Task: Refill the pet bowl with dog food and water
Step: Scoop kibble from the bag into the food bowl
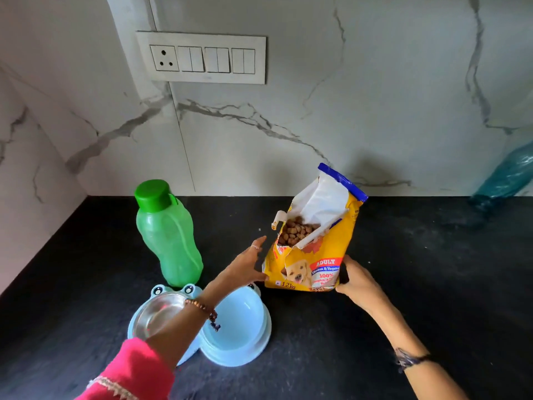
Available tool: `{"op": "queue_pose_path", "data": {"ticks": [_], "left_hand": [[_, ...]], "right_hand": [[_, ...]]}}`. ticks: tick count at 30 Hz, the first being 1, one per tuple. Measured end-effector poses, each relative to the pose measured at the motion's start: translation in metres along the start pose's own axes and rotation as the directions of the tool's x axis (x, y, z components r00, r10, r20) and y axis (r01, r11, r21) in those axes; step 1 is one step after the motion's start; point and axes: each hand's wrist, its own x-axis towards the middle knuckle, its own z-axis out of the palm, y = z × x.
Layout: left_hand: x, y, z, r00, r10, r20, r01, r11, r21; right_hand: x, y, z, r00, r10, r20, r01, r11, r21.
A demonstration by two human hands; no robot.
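1. Pet bowl (239, 346): the pale blue double feeder lies flat on the dark surface (403, 255), at the near-left foot of the dog food bag (314, 255). Its long axis runs left to right. A steel dish (157, 313) sits in the left well and the right well is bare blue plastic. Both wells look empty, so I judge the refill has not begun and the food step is in hand.

2. The dog food bag stands upright with its long axis vertical. Its torn mouth faces up and leans a little to the left, with brown kibble (297, 230) showing inside.

3. Green water bottle (168, 235): it stands upright, well to the left of the bag and just behind the bowl. Its cap (153, 194) is on, and its neck points up.

4. Left hand (248, 265): it is at the bag's left edge. The fingers are spread, and the thumb touches the bag's lower corner, so the hand is steadying the bag, not gripping it.

5. Right hand (356, 280): it presses on the bag's lower right side. The fingers lie against the bag and are mostly hidden, so I cannot tell whether they are clamped on it.

6. Next move, as I judge it: take a firm hold of the bag with both hands, lift it, and tip the mouth leftward and down over one well. Pour slowly, because the ragged opening could scatter kibble.
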Motion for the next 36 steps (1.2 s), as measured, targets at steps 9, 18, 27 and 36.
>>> {"op": "queue_pose_path", "data": {"ticks": [9, 18, 27, 36], "left_hand": [[-0.085, -0.063, -0.020, 0.906, -0.173, -0.386, 0.117, 0.979, -0.165], [-0.107, -0.062, -0.007, 0.882, -0.206, -0.424, 0.209, 0.977, -0.040], [-0.106, -0.067, -0.007, 0.891, -0.206, -0.405, 0.177, 0.978, -0.110], [-0.107, -0.069, -0.004, 0.892, -0.245, -0.380, 0.199, 0.967, -0.158]], "right_hand": [[-0.065, -0.103, -0.065, 0.700, -0.300, -0.648, 0.340, 0.938, -0.068], [0.011, -0.163, -0.035, 0.980, -0.184, -0.079, 0.125, 0.871, -0.476], [0.019, -0.126, -0.014, 0.977, 0.072, 0.199, 0.065, 0.793, -0.606], [0.031, -0.115, -0.011, 0.982, -0.039, 0.184, 0.151, 0.751, -0.643]]}}
